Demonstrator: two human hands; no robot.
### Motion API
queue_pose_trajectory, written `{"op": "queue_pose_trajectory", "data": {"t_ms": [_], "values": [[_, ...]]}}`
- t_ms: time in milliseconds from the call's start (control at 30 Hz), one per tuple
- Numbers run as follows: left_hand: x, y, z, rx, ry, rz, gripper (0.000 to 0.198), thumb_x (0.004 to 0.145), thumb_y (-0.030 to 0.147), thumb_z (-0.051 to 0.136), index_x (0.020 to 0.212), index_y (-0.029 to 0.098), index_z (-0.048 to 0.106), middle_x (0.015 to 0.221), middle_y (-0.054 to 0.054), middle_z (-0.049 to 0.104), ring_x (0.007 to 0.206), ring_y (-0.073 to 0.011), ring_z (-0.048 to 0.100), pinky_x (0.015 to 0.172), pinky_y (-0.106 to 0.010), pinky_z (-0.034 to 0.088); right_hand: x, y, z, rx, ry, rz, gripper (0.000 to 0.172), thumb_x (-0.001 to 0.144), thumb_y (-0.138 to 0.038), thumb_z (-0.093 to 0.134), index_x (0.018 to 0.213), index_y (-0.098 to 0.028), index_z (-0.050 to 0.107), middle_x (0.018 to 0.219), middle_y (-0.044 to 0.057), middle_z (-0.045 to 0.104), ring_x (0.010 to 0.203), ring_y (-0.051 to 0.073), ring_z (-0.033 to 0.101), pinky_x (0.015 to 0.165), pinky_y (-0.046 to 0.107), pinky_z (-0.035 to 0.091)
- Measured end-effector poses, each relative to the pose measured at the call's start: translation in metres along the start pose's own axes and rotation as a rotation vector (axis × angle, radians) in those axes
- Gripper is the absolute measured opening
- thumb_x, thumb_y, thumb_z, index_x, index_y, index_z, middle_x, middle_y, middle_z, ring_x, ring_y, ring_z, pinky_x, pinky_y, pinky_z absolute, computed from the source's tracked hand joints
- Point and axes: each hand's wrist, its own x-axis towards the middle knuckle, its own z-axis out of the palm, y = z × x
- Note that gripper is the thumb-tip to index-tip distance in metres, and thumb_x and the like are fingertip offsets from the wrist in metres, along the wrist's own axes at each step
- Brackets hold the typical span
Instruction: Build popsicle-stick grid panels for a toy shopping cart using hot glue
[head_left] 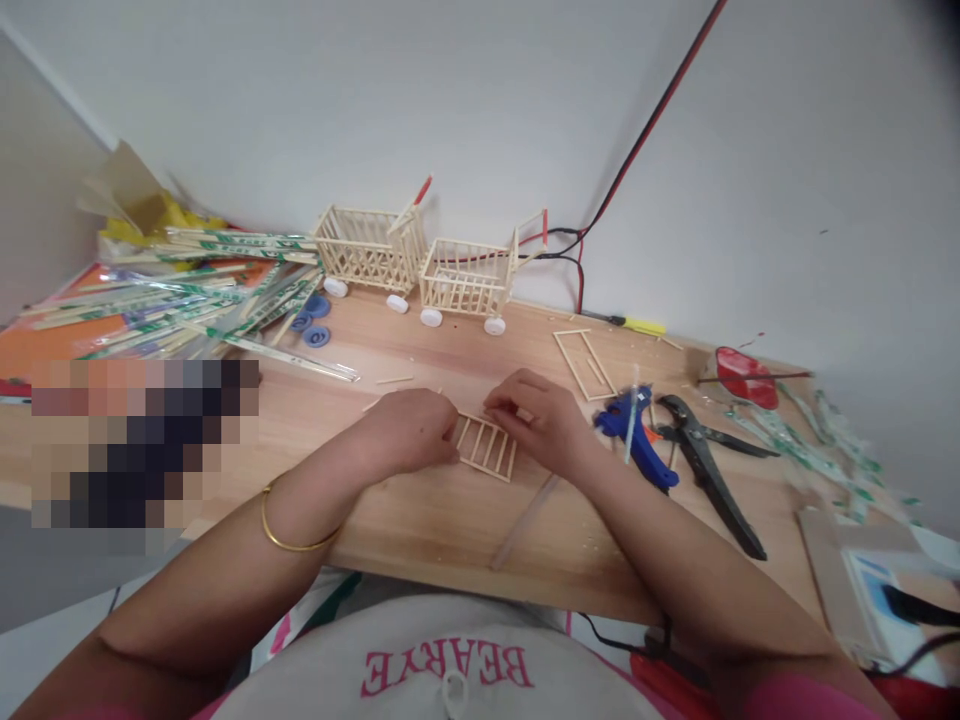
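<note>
A small ladder-like panel of thin wooden sticks (482, 447) lies on the wooden table in front of me. My left hand (416, 432) is closed at the panel's left end, its fingertips against the frame and partly hidden. Over the panel's upper right corner, my right hand (540, 420) has its thumb and fingers pinched together. Whether a small stick is between them I cannot make out. Right of that hand lie a blue glue gun (641, 440) and black-handled cutters (709, 470). Another rectangular stick frame (585, 364) rests behind them.
Two stick-built model carts (367, 250) with white wheels stand against the wall. Wrapped chopsticks (202, 290) pile up at the left, beside blue wheels (316, 336). A yellow marker (643, 326), red tape (746, 378) and torn wrappers (832, 440) lie to the right.
</note>
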Motion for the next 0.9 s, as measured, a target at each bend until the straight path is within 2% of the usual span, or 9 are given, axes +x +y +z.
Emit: {"op": "queue_pose_trajectory", "data": {"t_ms": [133,267,367,467,533,633,700,800,900], "values": [[0.001,-0.001,0.002,-0.011,0.004,0.003,0.016,0.067,0.031,0.056,0.064,0.020,0.068,0.063,-0.004,0.065,0.060,-0.0177,0.056,0.055,-0.026,0.035,0.003,0.001,0.000,0.048,-0.042,0.032,0.010,0.085,-0.015,0.053,0.086,-0.017,0.063,0.081,0.005,0.059,0.074,0.013,0.054,0.066,0.025,0.042],[0.002,0.002,0.001,0.014,-0.005,-0.011,0.019,0.068,0.032,0.054,0.069,0.020,0.070,0.066,-0.006,0.066,0.062,-0.0190,0.057,0.056,-0.027,0.035,0.006,-0.005,0.009,-0.066,-0.222,-0.104,0.016,0.089,-0.021,0.051,0.095,-0.018,0.066,0.089,0.007,0.061,0.082,0.016,0.054,0.072,0.028,0.039],[0.000,0.002,-0.003,0.020,-0.027,-0.001,0.022,0.069,0.032,0.054,0.073,0.019,0.070,0.069,-0.007,0.067,0.061,-0.0200,0.057,0.055,-0.027,0.033,0.008,-0.009,0.012,-0.163,-0.290,-0.172,0.018,0.089,-0.028,0.053,0.095,-0.020,0.067,0.089,0.006,0.061,0.082,0.016,0.053,0.074,0.030,0.036],[-0.003,-0.004,-0.010,-0.050,-0.065,0.019,0.021,0.065,0.038,0.060,0.068,0.019,0.068,0.064,-0.004,0.065,0.058,-0.0187,0.055,0.053,-0.027,0.031,0.010,-0.011,0.009,-0.193,-0.277,-0.240,0.018,0.089,-0.032,0.053,0.097,-0.022,0.066,0.098,0.006,0.060,0.090,0.017,0.051,0.079,0.032,0.034],[-0.004,-0.010,-0.015,-0.199,-0.064,0.043,0.027,0.062,0.045,0.065,0.067,0.018,0.067,0.062,-0.001,0.063,0.058,-0.0169,0.054,0.053,-0.025,0.032,0.011,-0.011,0.003,-0.218,-0.256,-0.280,0.018,0.088,-0.030,0.054,0.101,-0.022,0.064,0.106,0.006,0.060,0.095,0.018,0.049,0.082,0.032,0.034],[-0.003,-0.013,-0.020,-0.477,-0.005,0.060,0.030,0.065,0.046,0.064,0.076,0.018,0.067,0.068,0.001,0.064,0.064,-0.0157,0.055,0.056,-0.023,0.036,0.013,-0.016,-0.008,-0.293,-0.239,-0.303,0.014,0.089,-0.023,0.052,0.099,-0.020,0.062,0.099,0.006,0.063,0.089,0.018,0.049,0.079,0.032,0.034],[-0.002,-0.009,-0.020,-0.631,0.018,0.088,0.025,0.067,0.041,0.063,0.077,0.017,0.066,0.069,0.001,0.064,0.065,-0.0146,0.054,0.058,-0.023,0.038,0.015,-0.024,-0.016,-0.316,-0.233,-0.275,0.012,0.090,-0.022,0.049,0.092,-0.017,0.060,0.088,0.006,0.064,0.082,0.017,0.051,0.075,0.030,0.035],[-0.002,0.003,-0.016,-0.800,-0.045,0.107,0.021,0.069,0.034,0.061,0.079,0.016,0.065,0.066,0.002,0.060,0.060,-0.0124,0.051,0.055,-0.022,0.038,0.012,-0.040,-0.032,-0.314,-0.229,-0.174,0.012,0.090,-0.024,0.050,0.089,-0.014,0.057,0.082,0.006,0.064,0.078,0.017,0.054,0.073,0.030,0.037],[-0.002,0.012,-0.010,-0.837,-0.067,0.143,0.023,0.073,0.034,0.058,0.085,0.016,0.067,0.062,0.002,0.057,0.057,-0.0112,0.048,0.054,-0.022,0.038,-0.008,-0.050,-0.054,-0.283,-0.143,-0.124,0.012,0.088,-0.024,0.054,0.096,-0.016,0.055,0.097,0.009,0.063,0.092,0.018,0.056,0.080,0.030,0.039]]}}
